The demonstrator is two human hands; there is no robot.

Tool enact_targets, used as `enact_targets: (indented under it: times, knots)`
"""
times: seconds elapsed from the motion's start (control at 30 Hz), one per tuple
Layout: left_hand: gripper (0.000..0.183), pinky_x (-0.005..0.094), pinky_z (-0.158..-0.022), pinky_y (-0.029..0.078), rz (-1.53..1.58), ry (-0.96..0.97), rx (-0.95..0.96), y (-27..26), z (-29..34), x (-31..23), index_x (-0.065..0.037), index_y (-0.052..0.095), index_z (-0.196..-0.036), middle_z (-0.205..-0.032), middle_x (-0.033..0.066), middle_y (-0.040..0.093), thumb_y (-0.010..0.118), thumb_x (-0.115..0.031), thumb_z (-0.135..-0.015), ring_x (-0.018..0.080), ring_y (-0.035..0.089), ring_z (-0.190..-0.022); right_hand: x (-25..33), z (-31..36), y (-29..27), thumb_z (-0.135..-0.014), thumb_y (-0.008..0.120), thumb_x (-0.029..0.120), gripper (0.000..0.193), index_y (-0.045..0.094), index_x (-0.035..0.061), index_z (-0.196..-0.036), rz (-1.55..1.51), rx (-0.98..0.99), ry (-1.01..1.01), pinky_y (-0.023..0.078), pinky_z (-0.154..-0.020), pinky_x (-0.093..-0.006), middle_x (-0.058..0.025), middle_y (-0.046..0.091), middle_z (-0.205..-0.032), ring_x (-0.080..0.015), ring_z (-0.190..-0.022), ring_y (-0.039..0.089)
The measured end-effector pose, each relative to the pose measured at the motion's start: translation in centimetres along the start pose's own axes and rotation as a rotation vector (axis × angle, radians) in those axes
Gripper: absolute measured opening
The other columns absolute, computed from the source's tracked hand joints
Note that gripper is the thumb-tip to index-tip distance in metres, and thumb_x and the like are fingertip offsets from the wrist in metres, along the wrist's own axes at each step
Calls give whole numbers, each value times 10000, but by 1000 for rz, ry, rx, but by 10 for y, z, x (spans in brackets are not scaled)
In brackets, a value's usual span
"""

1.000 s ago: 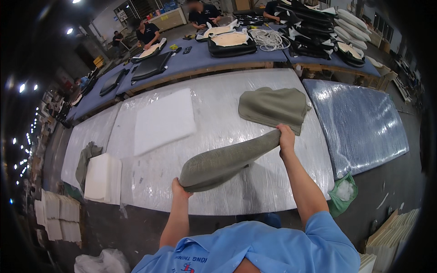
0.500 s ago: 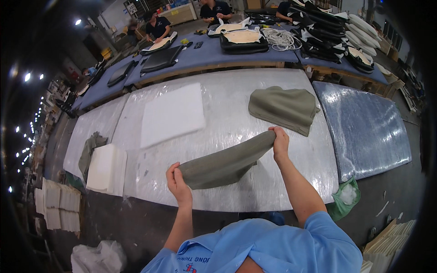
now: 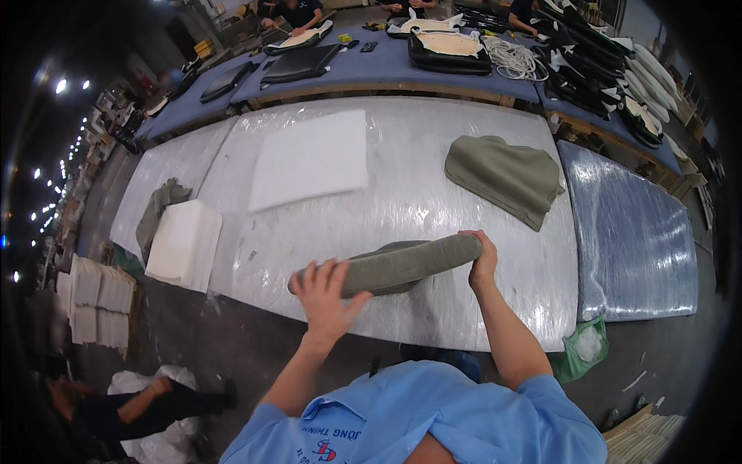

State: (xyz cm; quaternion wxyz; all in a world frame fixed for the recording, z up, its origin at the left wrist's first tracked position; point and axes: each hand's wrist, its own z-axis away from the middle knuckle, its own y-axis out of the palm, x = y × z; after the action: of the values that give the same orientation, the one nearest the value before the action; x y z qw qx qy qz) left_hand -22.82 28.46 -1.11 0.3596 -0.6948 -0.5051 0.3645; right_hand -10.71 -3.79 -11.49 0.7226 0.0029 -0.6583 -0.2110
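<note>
An olive-green fabric cover [image 3: 410, 264] is held up over the plastic-wrapped table [image 3: 402, 197], its rounded edge toward me and a looser part behind. My right hand [image 3: 484, 257] grips its right end, thumb and fingers closed round the corner. At the left end, my left hand [image 3: 326, 298] lies against the cover with fingers spread and slightly blurred. Farther right on the table rests a folded pile of the same olive-green fabric [image 3: 504, 178]. A flat white padding sheet [image 3: 311, 161] lies beyond the cover, toward the left.
Cream sheets [image 3: 179, 243] and crumpled green fabric [image 3: 160, 215] sit at the table's left. A blue wrapped slab [image 3: 630, 232] adjoins on the right. Black seat cushions [image 3: 448, 54] and coworkers occupy the blue workbench [image 3: 386, 81] beyond. Another person [image 3: 127, 410] is at lower left, near white plastic bags.
My left hand has gone from gripping the cover's left end to spread fingers against it. The cover now shows a thick rounded edge. A person has appeared at lower left; the view has shifted.
</note>
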Motion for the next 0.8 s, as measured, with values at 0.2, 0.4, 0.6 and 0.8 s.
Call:
enact_targets:
  times: [0.2, 0.4, 0.6, 0.8]
  knots:
    - [796, 481, -1004, 435, 68, 256, 127, 1, -46, -20, -8, 566, -1365, -1264, 163, 597, 741, -568, -828, 360, 559, -1132, 35, 0, 15, -1056, 468, 350, 420, 734, 31, -1120, 363, 136, -271, 463, -977, -362, -104, 731, -1130, -254, -1062, 657]
    - [726, 417, -801, 536, -28, 287, 317, 18, -62, -14, -13, 608, -1267, -1052, 120, 679, 748, -564, -815, 285, 680, -894, 98, 58, 84, -914, 614, 629, 651, 666, 85, -1267, 1329, 727, -1065, 441, -997, -458, -110, 676, -1223, -303, -1119, 636]
    - [636, 440, -755, 554, -47, 272, 436, 31, -74, -12, -34, 630, -1193, -979, 115, 706, 757, -541, -831, 305, 713, -884, 94, 33, 84, -863, 561, 731, 726, 640, 104, -1219, 1471, 877, -934, 477, -927, -438, -93, 699, -1089, -294, -1026, 674]
    - [667, 451, -834, 553, 103, 191, 584, 3, -84, 19, -67, 651, -1173, -1027, 121, 721, 792, -586, -780, 322, 706, -973, 97, 23, 80, -855, 598, 718, 681, 643, 101, -1141, 1367, 905, -1053, 492, -916, -444, -100, 693, -1027, -299, -991, 684]
